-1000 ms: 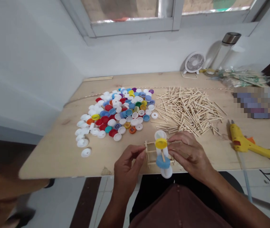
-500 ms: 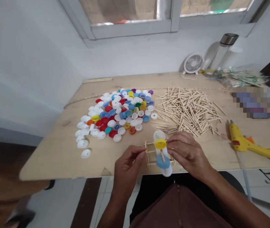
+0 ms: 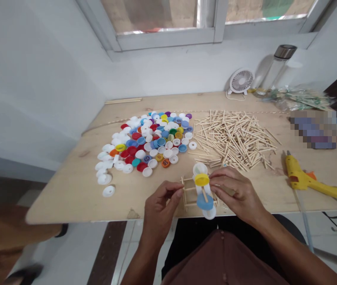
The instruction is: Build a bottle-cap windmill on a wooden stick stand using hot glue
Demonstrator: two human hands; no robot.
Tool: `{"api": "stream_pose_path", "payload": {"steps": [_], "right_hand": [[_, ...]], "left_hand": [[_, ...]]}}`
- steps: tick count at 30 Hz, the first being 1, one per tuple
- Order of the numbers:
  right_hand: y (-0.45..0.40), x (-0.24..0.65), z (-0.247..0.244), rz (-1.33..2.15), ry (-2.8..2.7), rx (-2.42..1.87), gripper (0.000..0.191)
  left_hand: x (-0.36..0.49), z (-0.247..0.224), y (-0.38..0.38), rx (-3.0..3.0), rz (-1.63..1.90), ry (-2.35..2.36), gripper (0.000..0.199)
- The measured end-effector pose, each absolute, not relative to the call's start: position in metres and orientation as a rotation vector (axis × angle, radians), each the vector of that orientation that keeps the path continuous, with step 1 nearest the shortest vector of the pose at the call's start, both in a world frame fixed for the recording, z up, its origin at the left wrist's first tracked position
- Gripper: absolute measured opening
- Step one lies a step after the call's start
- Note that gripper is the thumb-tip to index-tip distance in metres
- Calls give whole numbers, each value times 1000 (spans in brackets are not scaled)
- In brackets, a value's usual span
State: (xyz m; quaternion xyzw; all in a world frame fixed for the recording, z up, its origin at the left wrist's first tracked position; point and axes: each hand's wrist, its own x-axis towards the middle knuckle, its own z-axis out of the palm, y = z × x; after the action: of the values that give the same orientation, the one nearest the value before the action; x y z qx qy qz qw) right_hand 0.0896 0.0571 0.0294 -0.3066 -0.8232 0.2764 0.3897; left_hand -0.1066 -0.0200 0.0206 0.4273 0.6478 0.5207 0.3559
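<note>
Near the table's front edge is a small frame of wooden sticks (image 3: 190, 196), with plastic bottle caps fixed along its right part. A yellow cap (image 3: 202, 179) and a light blue cap (image 3: 205, 201) sit there among white ones, with a stick between them. My left hand (image 3: 164, 200) pinches the left side of the stick frame between thumb and fingers. On the other side, my right hand (image 3: 236, 192) has its fingers closed at the right end, beside the yellow cap; its fingertips are partly hidden behind the caps.
Loose bottle caps (image 3: 141, 152) spread over the table's left middle. Beside them lies a pile of short wooden sticks (image 3: 235, 138). A yellow glue gun (image 3: 307, 178) rests at the right. Farther back stand a small white fan (image 3: 241, 81) and a clear bottle (image 3: 277, 69).
The view has shifted very slightly. Both hands keep their grip on the stick frame with almost no movement.
</note>
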Motion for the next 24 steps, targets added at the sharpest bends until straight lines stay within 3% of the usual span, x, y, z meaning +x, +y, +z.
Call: {"api": "stream_pose_path", "payload": {"steps": [24], "right_hand": [[57, 90, 23, 809, -2012, -811, 16]], "left_hand": [[-105, 23, -19, 1096, 1340, 1671, 13]]}}
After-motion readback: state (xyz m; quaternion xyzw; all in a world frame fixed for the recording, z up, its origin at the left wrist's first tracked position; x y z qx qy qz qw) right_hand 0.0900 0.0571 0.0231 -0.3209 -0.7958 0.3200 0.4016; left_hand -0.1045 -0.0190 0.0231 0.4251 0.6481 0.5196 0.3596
